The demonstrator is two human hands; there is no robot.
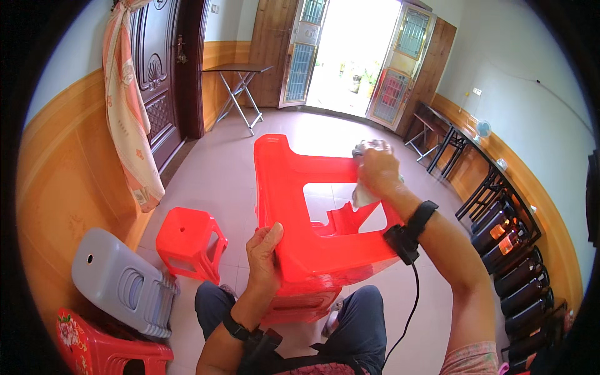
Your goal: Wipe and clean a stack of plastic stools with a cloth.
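Note:
A red plastic stool (323, 255) is held up in front of me, turned on its side, with an open frame between its legs facing me. My left hand (263, 253) grips its left edge, thumb on the near face. My right hand (378, 166) is closed around a whitish cloth (363, 196) at the stool's upper right leg. Part of the cloth hangs below the fingers in front of the opening. My right hand hides the end of that leg. Beneath the held stool, another red stool (302, 304) shows between my knees.
To the left stand a small red stool (183, 234), stacked grey stools (117, 276) and a red flowered stool (108, 347). A folding table (239, 68) stands near the doorway. Several large dark bottles (520, 276) line the right wall beside a long narrow table (487, 159). A cable (415, 304) hangs from my right wrist.

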